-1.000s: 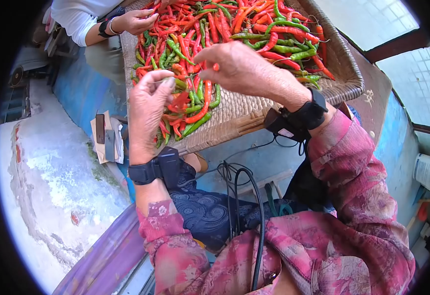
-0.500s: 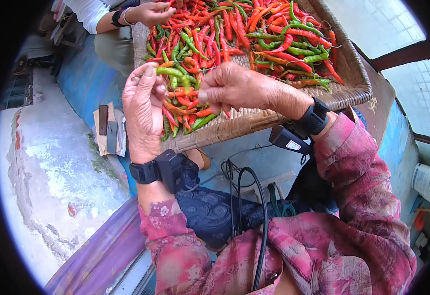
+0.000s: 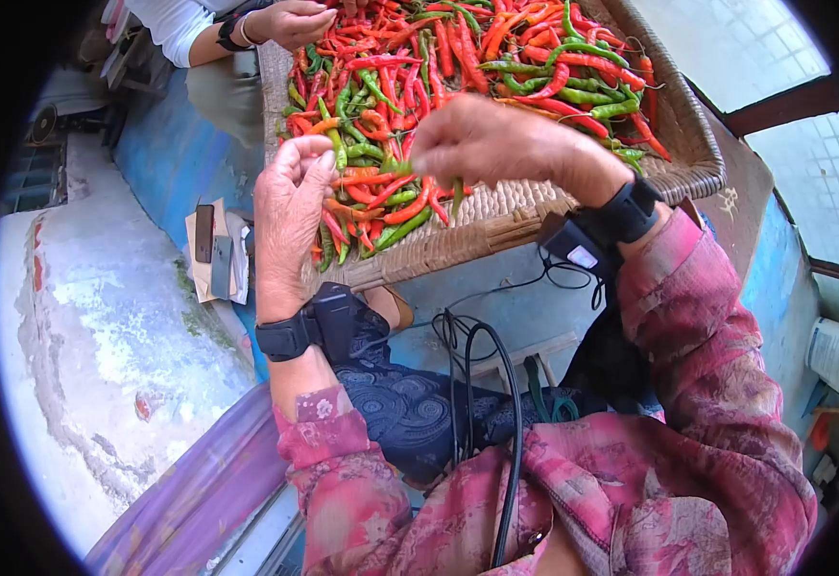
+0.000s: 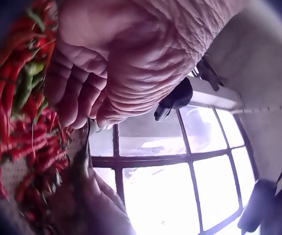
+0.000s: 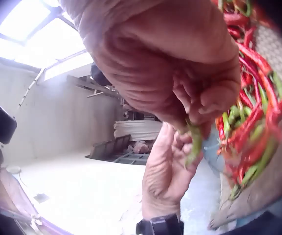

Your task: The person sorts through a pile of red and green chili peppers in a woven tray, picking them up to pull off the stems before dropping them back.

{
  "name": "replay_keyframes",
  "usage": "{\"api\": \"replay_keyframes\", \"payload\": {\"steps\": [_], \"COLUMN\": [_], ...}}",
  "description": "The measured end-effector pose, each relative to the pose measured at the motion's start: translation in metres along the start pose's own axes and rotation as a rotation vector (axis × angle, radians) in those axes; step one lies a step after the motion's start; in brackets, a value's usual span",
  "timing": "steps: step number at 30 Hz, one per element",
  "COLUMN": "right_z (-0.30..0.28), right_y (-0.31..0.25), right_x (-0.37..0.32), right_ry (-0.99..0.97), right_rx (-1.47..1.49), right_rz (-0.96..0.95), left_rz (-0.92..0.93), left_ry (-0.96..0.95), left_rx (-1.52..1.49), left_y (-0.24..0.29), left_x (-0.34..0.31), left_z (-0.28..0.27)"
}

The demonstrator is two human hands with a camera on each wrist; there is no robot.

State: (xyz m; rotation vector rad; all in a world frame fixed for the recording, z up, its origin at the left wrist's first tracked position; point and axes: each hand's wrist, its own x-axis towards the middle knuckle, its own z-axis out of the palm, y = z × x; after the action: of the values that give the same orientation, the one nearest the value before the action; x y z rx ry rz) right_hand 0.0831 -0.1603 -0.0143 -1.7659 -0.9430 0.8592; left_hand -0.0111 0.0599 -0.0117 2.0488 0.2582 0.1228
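Observation:
Both hands are raised over the near left part of a heap of red and green chili peppers [image 3: 381,187]. My right hand [image 3: 515,144], blurred in the head view, pinches a slender green chili pepper [image 5: 194,144] that hangs below its fingertips in the right wrist view. Facing it, my left hand [image 3: 290,211] has thumb and forefinger drawn together. In the left wrist view its other fingers curl inward, and a thin dark strand like a stem [image 4: 88,137] runs from the fingertips toward the right hand. Just what the left fingertips pinch I cannot tell.
The peppers lie in a large woven tray [image 3: 506,216] with a raised rim. Across its far left edge another person's hand [image 3: 290,21] reaches in. Black cables [image 3: 467,331] hang by my lap. Two phones [image 3: 220,264] lie at the left; a white bucket [image 3: 830,326] stands right.
Over the last second the hands came closer, then parted. The right hand moved away to the right and up; the bright green pepper seen at the left fingertips no longer shows there.

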Motion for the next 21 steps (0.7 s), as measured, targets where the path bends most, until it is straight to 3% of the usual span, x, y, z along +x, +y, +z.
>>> {"api": "replay_keyframes", "payload": {"steps": [2, 4, 6, 7, 9, 11, 14, 16, 18, 21], "right_z": [-0.019, -0.029, -0.032, -0.033, -0.018, -0.007, 0.0, 0.008, 0.015, 0.021], "right_y": [-0.006, 0.008, 0.015, 0.015, 0.014, 0.011, 0.006, 0.011, 0.013, 0.013], "right_x": [-0.006, 0.008, 0.009, 0.01, 0.011, 0.009, 0.009, 0.011, 0.008, 0.009], "right_ry": [0.254, 0.652, 0.676, 0.699, 0.551, 0.372, 0.271, 0.36, 0.36, 0.193], "right_rx": [0.216, 0.726, 0.71, 0.693, 0.497, 0.375, 0.149, -0.195, -0.23, -0.271], "right_rz": [0.01, -0.157, -0.164, -0.175, -0.093, -0.05, 0.029, -0.174, -0.173, -0.24], "left_rz": [-0.043, -0.01, -0.011, 0.067, 0.173, 0.182, 0.25, 0.043, 0.025, -0.029], "left_ry": [-0.024, -0.131, -0.193, -0.222, -0.248, -0.252, -0.26, -0.227, -0.245, -0.331], "left_rx": [-0.025, 0.28, 0.326, 0.501, 0.783, 0.743, 0.647, 0.333, 0.254, 0.106], "left_y": [-0.002, -0.002, -0.004, -0.005, -0.008, -0.009, -0.012, -0.001, -0.004, -0.003], "left_x": [-0.001, -0.005, -0.008, -0.008, -0.007, -0.005, -0.004, -0.006, -0.006, -0.007], "left_z": [0.0, 0.011, 0.025, 0.031, 0.038, 0.036, 0.024, 0.017, 0.018, 0.019]}}
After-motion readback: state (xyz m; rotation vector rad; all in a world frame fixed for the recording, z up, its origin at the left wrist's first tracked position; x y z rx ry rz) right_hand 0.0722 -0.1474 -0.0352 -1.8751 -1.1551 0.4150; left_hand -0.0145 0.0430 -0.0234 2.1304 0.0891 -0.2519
